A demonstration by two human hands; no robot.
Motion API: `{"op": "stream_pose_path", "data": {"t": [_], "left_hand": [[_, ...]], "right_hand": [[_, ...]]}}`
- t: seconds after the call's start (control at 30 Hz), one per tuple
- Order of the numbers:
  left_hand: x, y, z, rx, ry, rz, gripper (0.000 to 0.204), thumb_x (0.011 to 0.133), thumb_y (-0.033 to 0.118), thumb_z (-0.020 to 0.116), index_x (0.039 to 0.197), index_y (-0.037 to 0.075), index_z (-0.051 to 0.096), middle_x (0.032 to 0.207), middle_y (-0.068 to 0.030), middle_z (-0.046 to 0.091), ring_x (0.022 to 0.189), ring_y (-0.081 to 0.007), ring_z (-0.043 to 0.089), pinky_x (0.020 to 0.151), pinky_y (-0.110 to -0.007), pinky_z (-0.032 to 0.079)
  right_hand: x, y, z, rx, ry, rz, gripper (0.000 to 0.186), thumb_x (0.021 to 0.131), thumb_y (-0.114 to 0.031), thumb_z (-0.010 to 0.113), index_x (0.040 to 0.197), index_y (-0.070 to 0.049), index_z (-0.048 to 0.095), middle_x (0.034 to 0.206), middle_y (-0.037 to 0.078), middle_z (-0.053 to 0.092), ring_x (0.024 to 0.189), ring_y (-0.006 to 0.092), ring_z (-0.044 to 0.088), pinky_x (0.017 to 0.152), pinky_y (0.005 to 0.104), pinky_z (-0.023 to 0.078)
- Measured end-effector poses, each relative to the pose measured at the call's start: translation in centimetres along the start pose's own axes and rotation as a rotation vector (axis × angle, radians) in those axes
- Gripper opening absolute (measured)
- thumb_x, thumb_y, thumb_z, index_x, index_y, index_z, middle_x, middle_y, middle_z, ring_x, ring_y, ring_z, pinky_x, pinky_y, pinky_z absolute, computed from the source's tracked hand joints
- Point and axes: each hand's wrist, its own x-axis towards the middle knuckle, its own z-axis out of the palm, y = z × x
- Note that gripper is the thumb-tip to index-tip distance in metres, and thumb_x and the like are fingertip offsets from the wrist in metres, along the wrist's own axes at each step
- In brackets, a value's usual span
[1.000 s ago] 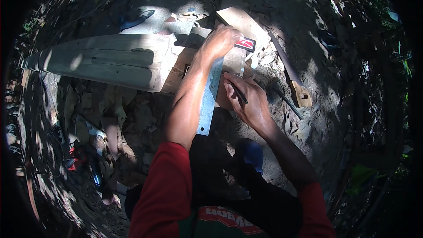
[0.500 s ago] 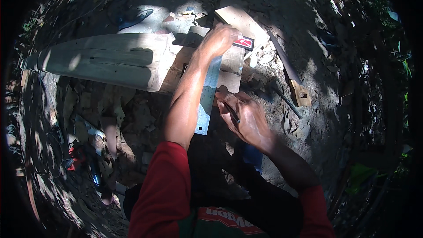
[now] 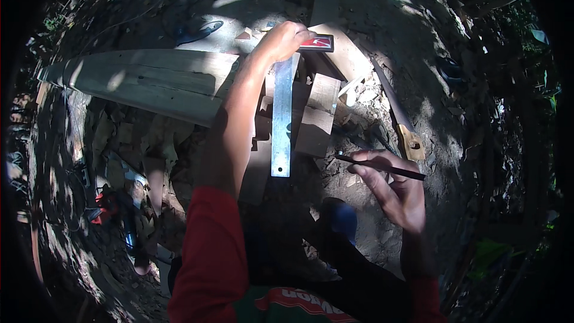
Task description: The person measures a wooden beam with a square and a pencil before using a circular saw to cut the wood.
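Observation:
My left hand [image 3: 287, 42] is closed around the stock of a try square [image 3: 282, 119], black with a red patch. The square's metal blade points down toward me, a round hole near its end. Right of the blade, and apart from it in the picture, is a squared wooden block [image 3: 315, 124]. My right hand [image 3: 397, 188] grips a slim dark pencil [image 3: 388, 168] between thumb and fingers, its light tip pointing left, off the block's near right corner. Whether the square touches the wood below it, I cannot tell.
A long, thick timber [image 3: 149, 81] lies at the left, tapering away. A pale board [image 3: 344, 54] is behind the block. To the right rests a handsaw [image 3: 409, 142] with a wooden handle. A red and dark tool [image 3: 104, 206] sits at lower left among leaves and wood scraps.
The try square has come off the block's edge and shifted left with my left hand. My right hand has drawn away from the wood to the right and nearer me, still holding the pencil.

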Motion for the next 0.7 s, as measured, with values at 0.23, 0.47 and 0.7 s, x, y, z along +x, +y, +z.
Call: {"op": "stream_pose_path", "data": {"t": [0.23, 0.47, 0.7], "left_hand": [[-6.9, -17.2, -20.8, 0.867, 0.352, -0.160, 0.032, 0.098, 0.025, 0.044, 0.091, 0.004, 0.066, 0.086, -0.0209, 0.068, 0.087, -0.0391, 0.067, 0.076, -0.049, 0.051], [-25.3, -31.3, -24.7, 0.766, 0.454, -0.822, 0.015, 0.082, 0.018, 0.061, 0.082, 0.008, 0.072, 0.081, -0.0156, 0.071, 0.078, -0.0343, 0.071, 0.071, -0.046, 0.055], [-23.8, -25.8, -18.6, 1.111, 0.154, -0.748, 0.016, 0.083, 0.019, 0.062, 0.081, 0.009, 0.074, 0.084, -0.0164, 0.072, 0.082, -0.0325, 0.072, 0.072, -0.045, 0.056]], "right_hand": [[-7.3, -5.0, -6.8, 0.092, 0.577, -0.737, 0.028, 0.098, -0.033, 0.049, 0.095, -0.006, 0.055, 0.082, 0.013, 0.058, 0.056, 0.0169, 0.050, 0.048, 0.0254, 0.044], [-5.7, -11.6, -5.2, -0.256, 0.088, -1.032, 0.024, 0.097, -0.033, 0.044, 0.096, -0.011, 0.054, 0.079, 0.008, 0.061, 0.060, 0.0164, 0.050, 0.051, 0.0303, 0.044], [-8.7, -19.8, 0.9, -0.363, 0.096, -0.614, 0.014, 0.093, -0.028, 0.051, 0.097, -0.015, 0.054, 0.095, 0.008, 0.052, 0.087, 0.0218, 0.049, 0.064, 0.0320, 0.046]]}}
